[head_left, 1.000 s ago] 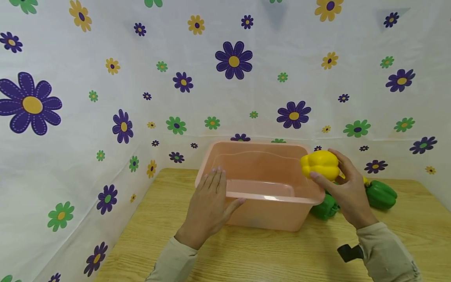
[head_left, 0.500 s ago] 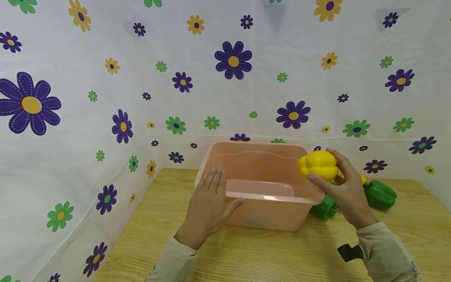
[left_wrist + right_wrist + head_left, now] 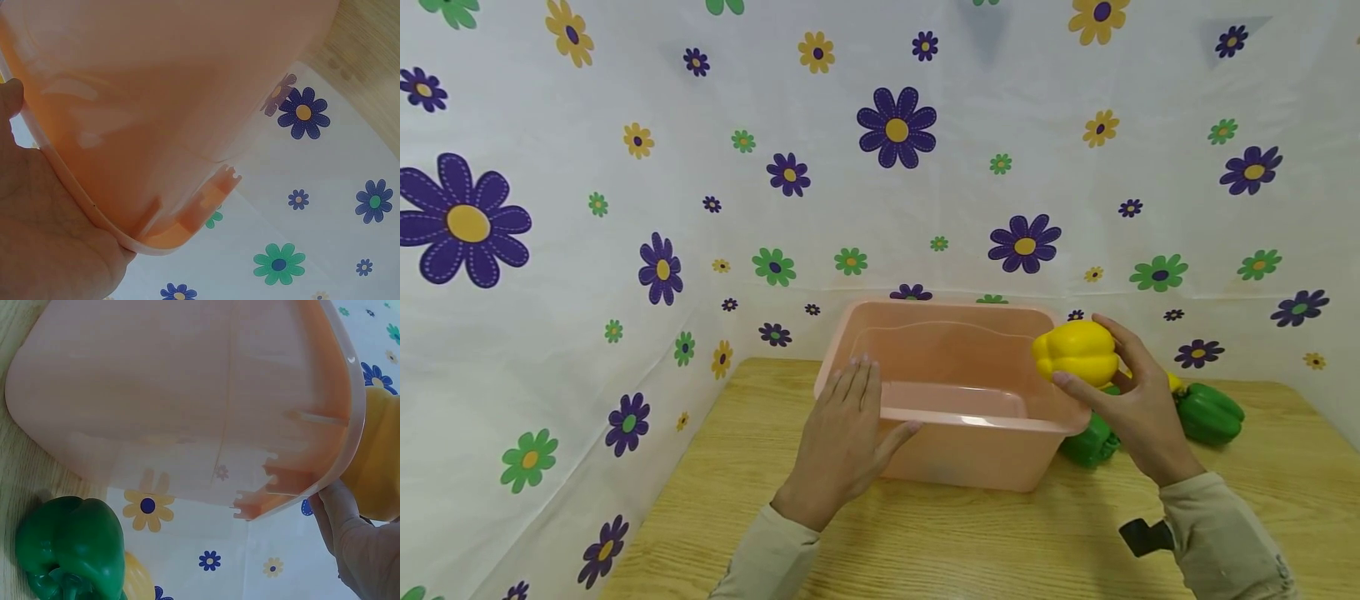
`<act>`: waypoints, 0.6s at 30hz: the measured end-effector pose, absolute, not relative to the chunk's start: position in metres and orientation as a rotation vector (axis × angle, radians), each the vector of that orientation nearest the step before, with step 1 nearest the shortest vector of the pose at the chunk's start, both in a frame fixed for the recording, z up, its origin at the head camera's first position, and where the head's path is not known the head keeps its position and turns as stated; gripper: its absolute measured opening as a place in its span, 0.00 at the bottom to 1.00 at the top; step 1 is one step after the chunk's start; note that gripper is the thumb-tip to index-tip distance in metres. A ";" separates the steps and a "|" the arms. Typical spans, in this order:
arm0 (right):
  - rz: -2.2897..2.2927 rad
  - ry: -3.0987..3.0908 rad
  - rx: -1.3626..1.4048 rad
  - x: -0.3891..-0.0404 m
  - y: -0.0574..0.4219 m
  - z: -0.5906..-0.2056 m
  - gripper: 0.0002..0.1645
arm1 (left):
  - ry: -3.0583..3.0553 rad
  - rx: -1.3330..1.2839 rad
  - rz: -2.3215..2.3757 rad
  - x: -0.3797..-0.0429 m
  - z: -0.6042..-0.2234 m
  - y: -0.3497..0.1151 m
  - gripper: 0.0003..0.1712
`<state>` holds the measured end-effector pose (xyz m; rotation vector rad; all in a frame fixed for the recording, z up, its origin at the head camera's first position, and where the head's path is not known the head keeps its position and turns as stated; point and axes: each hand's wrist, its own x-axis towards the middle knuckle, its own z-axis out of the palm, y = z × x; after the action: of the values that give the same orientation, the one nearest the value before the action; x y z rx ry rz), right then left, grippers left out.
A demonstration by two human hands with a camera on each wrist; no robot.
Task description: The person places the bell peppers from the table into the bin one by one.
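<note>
A yellow bell pepper (image 3: 1077, 354) lies on its side in the grip of my right hand (image 3: 1138, 408), thumb in front and fingers behind. It is held above the right end of a peach plastic tub (image 3: 966, 454). In the right wrist view, the pepper (image 3: 378, 456) shows past the tub's rim, with the fingers (image 3: 344, 515) close under that rim. My left hand (image 3: 842, 442) rests on the tub's left front rim, fingers straight and thumb along the outer front wall. The left wrist view has this hand (image 3: 56, 231) against the rim.
Green bell peppers lie on the wooden table (image 3: 985, 542): one (image 3: 1210, 414) at the right, another (image 3: 1086, 442) beside the tub, partly hidden. A yellow item (image 3: 1174, 383) peeks out behind my right hand. Flowered white sheeting (image 3: 895, 217) closes off the back and left.
My right hand has shifted very slightly left with the yellow bell pepper. The left hand and the tub have stayed put.
</note>
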<state>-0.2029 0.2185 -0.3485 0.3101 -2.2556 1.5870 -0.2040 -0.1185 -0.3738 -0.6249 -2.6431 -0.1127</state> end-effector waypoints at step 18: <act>1.587 -2.271 0.340 -0.202 0.218 -0.348 0.50 | -2.631 -0.627 -0.120 -0.205 -0.374 -0.118 0.51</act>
<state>-0.2016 0.2185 -0.3477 0.3403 -2.2707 1.5873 -0.2046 -0.1180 -0.3741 -0.6265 -2.6310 -0.1198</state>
